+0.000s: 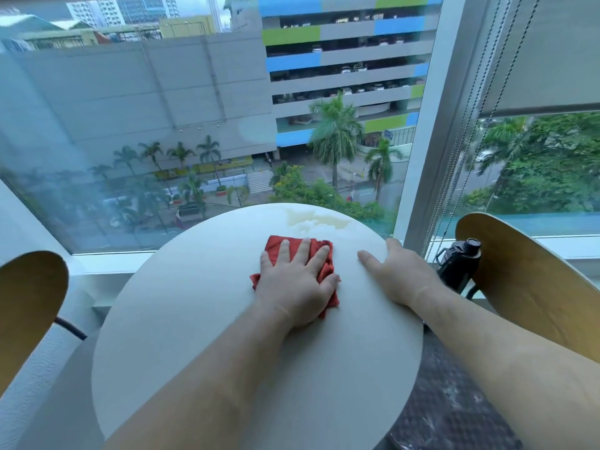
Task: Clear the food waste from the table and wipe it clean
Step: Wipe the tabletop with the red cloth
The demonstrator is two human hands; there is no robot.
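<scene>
A round white table [194,319] fills the middle of the head view. My left hand [297,284] lies flat, fingers spread, pressing a folded red cloth [279,243] onto the tabletop near its centre. A pale yellowish liquid stain [319,222] spreads on the table's far edge, just beyond the cloth. My right hand [397,272] rests on the table's right rim, thumb on top, with the other fingers hidden over the edge.
A wooden chair back [526,280] stands to the right and another [29,306] to the left. A black bottle [459,263] sits on the window sill beside the right chair. A large window is directly behind the table, with blind cords [454,157] hanging at right.
</scene>
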